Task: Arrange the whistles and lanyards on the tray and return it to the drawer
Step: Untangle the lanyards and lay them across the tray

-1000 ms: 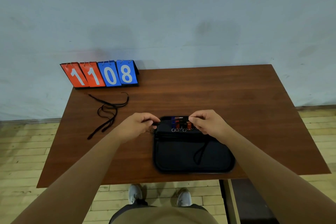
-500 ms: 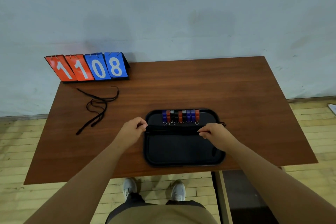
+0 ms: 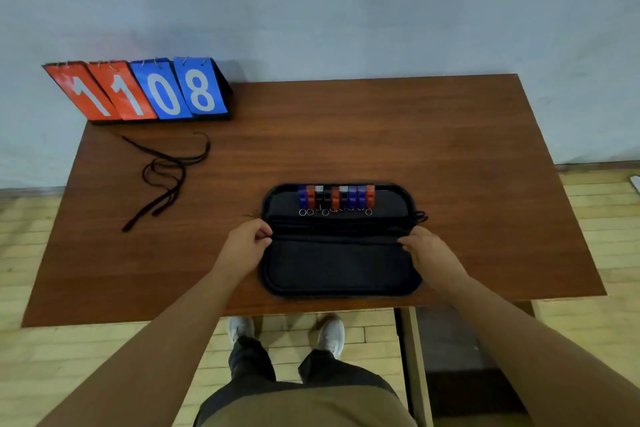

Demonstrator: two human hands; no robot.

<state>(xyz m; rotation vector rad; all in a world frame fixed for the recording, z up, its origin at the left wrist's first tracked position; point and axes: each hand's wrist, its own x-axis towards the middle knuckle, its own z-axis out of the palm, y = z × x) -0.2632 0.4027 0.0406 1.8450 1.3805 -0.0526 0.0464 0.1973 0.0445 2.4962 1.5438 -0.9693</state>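
Note:
A black tray [image 3: 339,288] lies near the table's front edge. Several blue, red and black whistles [image 3: 336,197] stand in a row along its far rim, key rings toward me. Black lanyards [image 3: 332,227] stretch side to side across the tray below the whistles. My left hand [image 3: 246,243] pinches the left end of one black lanyard at the tray's left rim. At the right rim, my right hand [image 3: 423,247] pinches its right end, holding it taut across the tray. Lanyard ends [image 3: 420,217] stick out past the right rim.
More loose black lanyards [image 3: 165,174] lie tangled on the brown table [image 3: 381,135] at the left. A flip scoreboard [image 3: 138,90] reading 1108 stands at the back left corner. A wall is behind the table. Under the table's right side is a dark unit [image 3: 450,357].
Both hands have moved toward me from the whistle row and spread apart to the tray's sides, drawing a lanyard straight across it. The whistle row now shows in full.

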